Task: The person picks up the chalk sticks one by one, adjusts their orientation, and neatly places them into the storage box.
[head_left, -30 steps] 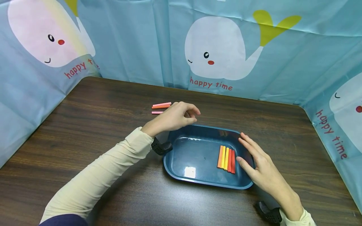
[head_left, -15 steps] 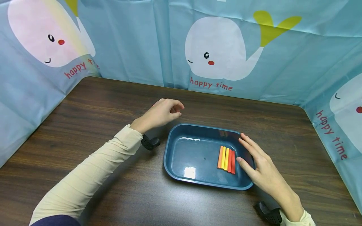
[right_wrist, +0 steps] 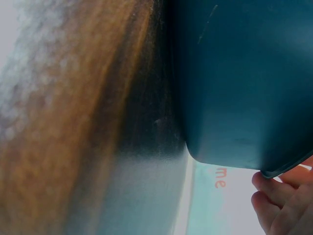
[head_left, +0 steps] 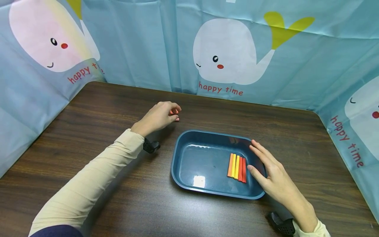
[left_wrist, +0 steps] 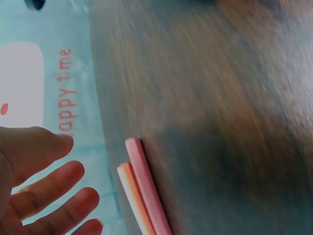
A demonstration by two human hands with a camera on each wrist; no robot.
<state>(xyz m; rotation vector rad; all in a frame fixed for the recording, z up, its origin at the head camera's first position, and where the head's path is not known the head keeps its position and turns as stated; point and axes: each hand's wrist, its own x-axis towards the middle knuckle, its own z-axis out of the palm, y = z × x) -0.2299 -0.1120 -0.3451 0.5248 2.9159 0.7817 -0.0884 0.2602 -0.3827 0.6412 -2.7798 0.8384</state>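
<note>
My left hand (head_left: 157, 118) hovers over a few slim sticks behind the tray's left end, thumb and fingers apart. In the left wrist view a pink stick (left_wrist: 149, 188) and a paler orange stick (left_wrist: 134, 196) lie side by side, beyond the fingertips. In the head view the hand mostly covers them; only orange-pink ends (head_left: 177, 119) show. At the right end of a blue plastic tray (head_left: 192, 189), my right hand (head_left: 275, 176) rests on the rim, fingers fairly straight, thumb over the inside. An orange stick (head_left: 230, 165), yellow sticks (head_left: 235, 167) and red sticks (head_left: 242, 169) lie in a row inside.
The dark wood-grain table (head_left: 118, 98) reaches back to a light blue curtain (head_left: 142, 42) printed with whales. That curtain also closes off the left and right sides. A black wrist camera (head_left: 151, 145) sits below the left hand, another camera (head_left: 281, 223) by the right wrist.
My left hand has moved left, from above the tray's far left corner to over the loose sticks, hiding most of them. My right hand and the tray have stayed in place.
</note>
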